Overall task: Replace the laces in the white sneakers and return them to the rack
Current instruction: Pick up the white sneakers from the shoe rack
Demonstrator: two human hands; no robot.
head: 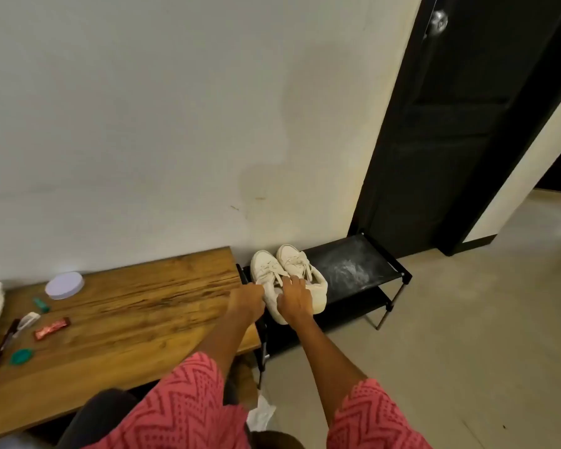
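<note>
Evidently the sneakers [289, 280] sit side by side on the top shelf of the black rack [363, 264], at its left end, toes toward the wall and heels at the front edge. Both hands reach down to them, close together but not touching. The left hand [246, 303] curls at the heel of the left shoe and seems to pinch it, though its fingertips are hidden, so I cannot tell how firm that hold is. The right hand [295, 301] lies over the heel of the right shoe, fingers spread and bent over the collar. That pairing of one hand per heel suits either setting the pair square on the shelf or lifting it off; I judge it the placing. Each shoe is white, a bit scuffed, and threaded with pale laces that look loosely tied over the tongue. Beside the rack stands a wooden bench [143, 306] with small clutter
</note>
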